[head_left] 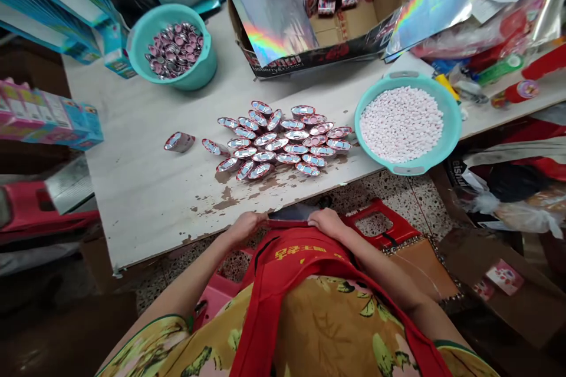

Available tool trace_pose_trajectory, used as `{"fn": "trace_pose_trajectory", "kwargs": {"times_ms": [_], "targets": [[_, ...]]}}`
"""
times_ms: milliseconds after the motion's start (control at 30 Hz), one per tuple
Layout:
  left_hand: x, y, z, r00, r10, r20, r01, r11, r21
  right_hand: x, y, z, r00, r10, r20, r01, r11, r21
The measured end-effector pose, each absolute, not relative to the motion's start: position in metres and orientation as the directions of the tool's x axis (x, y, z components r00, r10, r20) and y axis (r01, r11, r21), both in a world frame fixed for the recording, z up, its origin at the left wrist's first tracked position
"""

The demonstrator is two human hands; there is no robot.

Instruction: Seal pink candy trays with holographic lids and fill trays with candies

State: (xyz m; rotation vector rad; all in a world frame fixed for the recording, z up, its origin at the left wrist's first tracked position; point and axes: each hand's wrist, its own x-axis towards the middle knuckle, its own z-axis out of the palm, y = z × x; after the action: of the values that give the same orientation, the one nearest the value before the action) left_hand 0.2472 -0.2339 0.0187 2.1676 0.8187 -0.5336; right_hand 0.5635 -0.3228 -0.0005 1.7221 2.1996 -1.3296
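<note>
My left hand [244,227] and my right hand [328,222] rest at my lap, below the near edge of the white table [145,188]. Both have fingers curled over the top hem of my red apron [292,247], with a dark flat object [294,212] between them. On the table ahead, several small silver-and-pink oval tins [283,141] lie in a tight cluster. One tin [179,142] lies apart to the left. A teal basin [448,129] of small white pellets sits at the table's right edge.
A teal bucket [207,68] holding more tins stands at the back left. A cardboard box [336,50] with holographic sheets is behind the cluster. Blue and pink cartons [48,118] are stacked at left. Red stools [380,227] stand on the floor, and bags and bottles are piled at right.
</note>
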Motion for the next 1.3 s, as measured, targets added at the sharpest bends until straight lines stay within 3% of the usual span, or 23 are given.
{"fn": "trace_pose_trajectory", "kwargs": {"times_ms": [100,300,533,633,733,767,833,1033,1300], "targets": [[0.25,-0.199,0.023,0.638,0.371,-0.675,0.763,-0.425,0.488,0.572,-0.298,-0.003,-0.278,0.803,-0.527,0.796,-0.114,-0.595],[0.262,-0.15,0.025,0.558,0.535,-0.634,0.805,-0.533,0.259,0.568,-0.256,-0.002,-0.123,0.844,-0.523,0.772,-0.25,-0.585],[0.265,-0.113,0.042,0.511,0.329,-0.794,0.743,-0.633,0.215,0.571,-0.267,-0.014,-0.014,0.884,-0.467,0.55,-0.383,-0.742],[0.292,-0.073,0.054,0.632,0.393,-0.668,0.704,-0.653,0.281,0.598,-0.264,-0.019,0.282,0.911,-0.301,0.466,-0.404,-0.787],[0.346,-0.033,0.046,0.804,0.524,-0.281,0.595,-0.712,0.374,0.635,-0.246,-0.025,0.5,0.859,-0.108,0.546,-0.409,-0.731],[0.367,-0.024,0.037,0.828,0.534,-0.171,0.555,-0.739,0.383,0.646,-0.239,-0.028,0.473,0.876,-0.094,0.596,-0.397,-0.698],[0.406,-0.015,0.016,0.811,0.578,-0.093,0.568,-0.737,0.367,0.66,-0.226,-0.036,0.362,0.923,-0.132,0.662,-0.354,-0.661],[0.442,-0.03,-0.027,0.68,0.725,-0.112,0.711,-0.613,0.344,0.636,-0.228,-0.05,0.184,0.957,-0.224,0.696,-0.288,-0.658],[0.416,-0.023,-0.023,0.727,0.677,-0.11,0.662,-0.651,0.372,0.581,-0.225,-0.048,0.124,0.964,-0.235,0.739,-0.248,-0.627]]}}
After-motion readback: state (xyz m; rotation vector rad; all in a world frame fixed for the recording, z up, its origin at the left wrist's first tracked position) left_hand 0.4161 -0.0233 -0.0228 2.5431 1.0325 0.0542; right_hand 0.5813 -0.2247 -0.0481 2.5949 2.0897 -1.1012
